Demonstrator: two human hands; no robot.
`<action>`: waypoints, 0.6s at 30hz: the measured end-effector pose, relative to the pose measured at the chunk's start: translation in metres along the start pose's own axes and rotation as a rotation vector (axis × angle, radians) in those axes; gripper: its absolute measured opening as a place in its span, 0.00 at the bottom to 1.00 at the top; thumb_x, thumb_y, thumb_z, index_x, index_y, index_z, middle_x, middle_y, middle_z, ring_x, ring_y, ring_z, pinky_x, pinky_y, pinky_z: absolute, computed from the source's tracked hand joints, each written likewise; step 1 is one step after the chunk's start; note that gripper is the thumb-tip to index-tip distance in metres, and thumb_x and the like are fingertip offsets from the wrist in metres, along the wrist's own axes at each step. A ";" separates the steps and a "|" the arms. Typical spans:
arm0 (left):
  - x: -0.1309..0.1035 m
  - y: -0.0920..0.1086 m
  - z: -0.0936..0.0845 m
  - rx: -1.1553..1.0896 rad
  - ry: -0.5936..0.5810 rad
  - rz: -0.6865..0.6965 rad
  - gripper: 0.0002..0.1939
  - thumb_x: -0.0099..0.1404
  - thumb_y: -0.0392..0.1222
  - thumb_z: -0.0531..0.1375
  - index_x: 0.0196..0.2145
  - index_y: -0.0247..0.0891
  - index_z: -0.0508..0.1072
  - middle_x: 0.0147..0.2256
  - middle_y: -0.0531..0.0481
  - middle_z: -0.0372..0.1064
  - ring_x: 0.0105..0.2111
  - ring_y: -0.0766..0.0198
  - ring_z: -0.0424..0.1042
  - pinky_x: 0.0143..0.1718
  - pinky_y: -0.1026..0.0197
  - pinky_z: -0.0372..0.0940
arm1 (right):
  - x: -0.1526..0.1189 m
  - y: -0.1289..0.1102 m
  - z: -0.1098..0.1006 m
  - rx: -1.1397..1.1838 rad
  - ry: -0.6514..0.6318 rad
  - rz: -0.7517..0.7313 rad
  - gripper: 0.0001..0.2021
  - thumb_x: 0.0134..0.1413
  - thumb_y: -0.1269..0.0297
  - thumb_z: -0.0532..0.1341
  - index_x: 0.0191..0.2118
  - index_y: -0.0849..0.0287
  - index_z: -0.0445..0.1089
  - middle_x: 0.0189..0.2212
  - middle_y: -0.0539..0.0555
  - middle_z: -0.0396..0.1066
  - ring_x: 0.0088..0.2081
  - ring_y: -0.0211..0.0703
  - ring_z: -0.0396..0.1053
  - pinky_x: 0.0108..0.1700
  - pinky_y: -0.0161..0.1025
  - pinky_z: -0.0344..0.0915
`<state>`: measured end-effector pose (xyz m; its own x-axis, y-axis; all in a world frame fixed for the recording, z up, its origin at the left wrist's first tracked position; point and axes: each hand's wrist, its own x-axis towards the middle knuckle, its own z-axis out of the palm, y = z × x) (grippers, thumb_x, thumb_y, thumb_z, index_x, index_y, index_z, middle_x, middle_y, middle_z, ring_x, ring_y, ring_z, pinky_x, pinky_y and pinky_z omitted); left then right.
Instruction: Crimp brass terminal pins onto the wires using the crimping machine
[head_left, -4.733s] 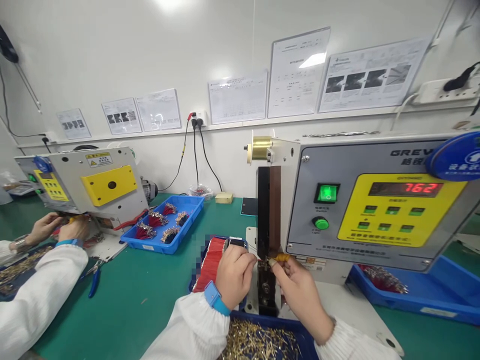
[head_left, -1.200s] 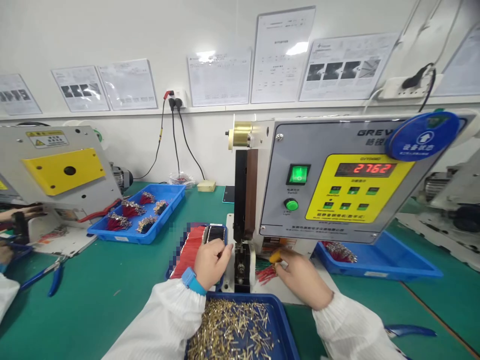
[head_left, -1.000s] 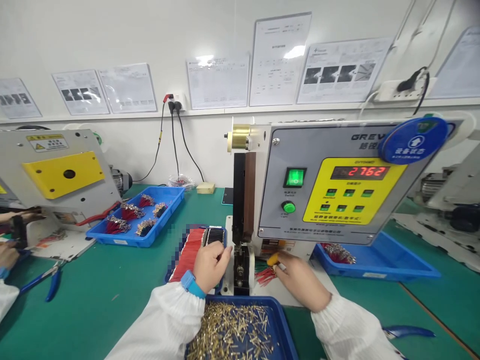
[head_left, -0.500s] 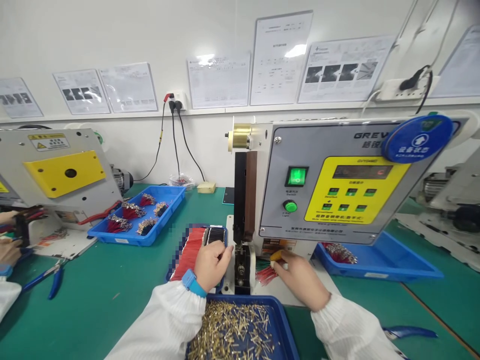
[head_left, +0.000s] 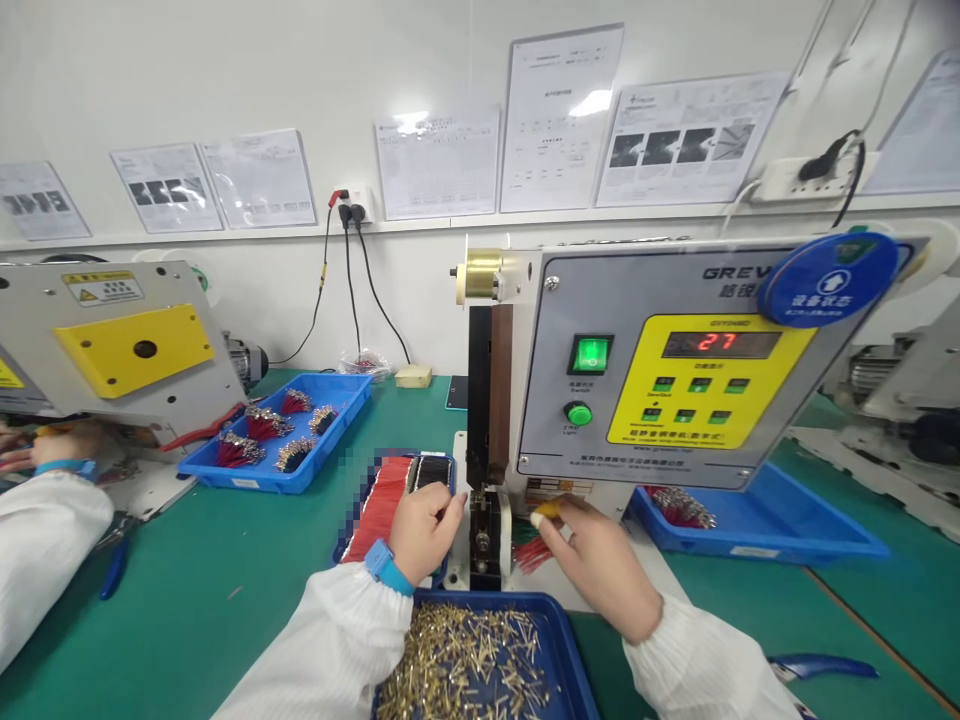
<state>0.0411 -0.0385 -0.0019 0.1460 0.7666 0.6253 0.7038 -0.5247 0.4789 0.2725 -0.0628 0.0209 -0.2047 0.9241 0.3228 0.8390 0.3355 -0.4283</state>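
My left hand (head_left: 424, 530) is closed beside the crimping head (head_left: 484, 540) of the bench machine, its fingers curled and thumb raised. Whatever it pinches is hidden. Under and behind it lies a small blue tray with red wires (head_left: 382, 500) and black wires (head_left: 431, 475). On the head's other side, my right hand (head_left: 604, 565) has thumb and forefinger brought together, with a yellow finger cot (head_left: 550, 510) on a fingertip. I cannot make out anything between them. Loose red wires (head_left: 532, 553) and some green ones lie on the machine's white base by those fingertips.
A blue tray (head_left: 566, 650) of brass-coloured terminals stands in front of the machine. Blue bins with wire bundles sit left (head_left: 281, 478) and right (head_left: 795, 545). Blue-handled pliers (head_left: 825, 665) lie at right. A co-worker's hand (head_left: 67, 447) is at the left machine.
The machine's display now reads 27 in red. My right hand has shifted slightly left; my left hand has hardly moved. The co-worker's sleeve and hand have come further into view.
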 end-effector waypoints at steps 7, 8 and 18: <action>0.001 0.000 0.001 -0.002 -0.005 -0.001 0.22 0.69 0.43 0.51 0.18 0.38 0.51 0.18 0.57 0.50 0.20 0.70 0.53 0.25 0.63 0.46 | -0.030 -0.054 0.013 -0.033 -0.446 -0.353 0.09 0.52 0.56 0.64 0.31 0.56 0.72 0.26 0.51 0.76 0.27 0.45 0.72 0.28 0.36 0.55; 0.001 0.000 0.001 -0.004 -0.007 0.000 0.22 0.69 0.43 0.51 0.18 0.38 0.51 0.19 0.57 0.50 0.20 0.70 0.53 0.25 0.63 0.46 | -0.034 -0.058 0.017 -0.049 -0.472 -0.370 0.08 0.50 0.57 0.65 0.30 0.56 0.72 0.26 0.51 0.76 0.28 0.46 0.72 0.28 0.36 0.54; 0.001 0.001 0.000 -0.025 -0.003 -0.013 0.22 0.69 0.42 0.52 0.18 0.38 0.51 0.18 0.58 0.49 0.20 0.70 0.52 0.25 0.64 0.46 | -0.034 -0.057 0.024 0.081 -0.517 -0.319 0.07 0.50 0.68 0.62 0.25 0.57 0.64 0.24 0.47 0.70 0.27 0.37 0.66 0.28 0.34 0.49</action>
<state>0.0416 -0.0385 -0.0012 0.1391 0.7742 0.6174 0.6878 -0.5241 0.5022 0.2199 -0.1086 0.0141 -0.6747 0.7381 0.0035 0.6592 0.6047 -0.4470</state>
